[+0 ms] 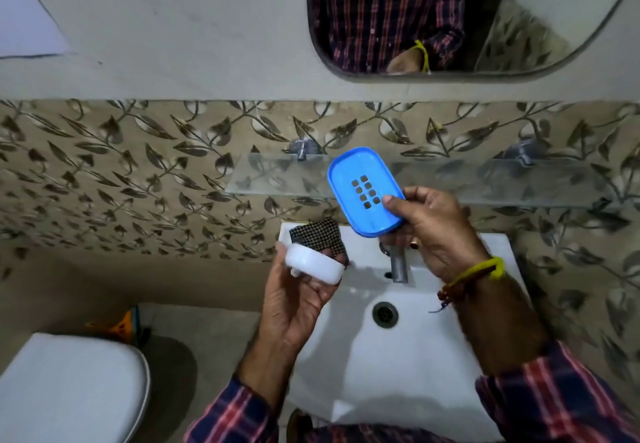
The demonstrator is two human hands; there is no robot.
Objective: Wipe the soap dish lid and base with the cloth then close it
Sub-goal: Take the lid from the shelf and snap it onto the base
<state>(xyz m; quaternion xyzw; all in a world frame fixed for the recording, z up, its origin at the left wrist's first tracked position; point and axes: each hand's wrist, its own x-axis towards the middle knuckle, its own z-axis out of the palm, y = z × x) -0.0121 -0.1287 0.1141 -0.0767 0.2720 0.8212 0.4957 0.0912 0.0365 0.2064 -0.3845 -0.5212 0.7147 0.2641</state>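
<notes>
My right hand (436, 234) holds the blue soap dish lid (360, 189) by its lower end, thumb on top; the lid has several square holes and is tilted up over the basin. My left hand (298, 297) grips the white soap dish base (311, 264) together with a dark checked cloth (318, 234), which sticks up behind the base. The two parts are apart, lid to the upper right of the base.
A white wash basin (398, 356) with a drain and a metal tap (398, 266) lies below my hands. A glass shelf (277, 176) runs along the leaf-patterned tile wall, with a mirror (450, 27) above. A toilet (69, 390) stands at the lower left.
</notes>
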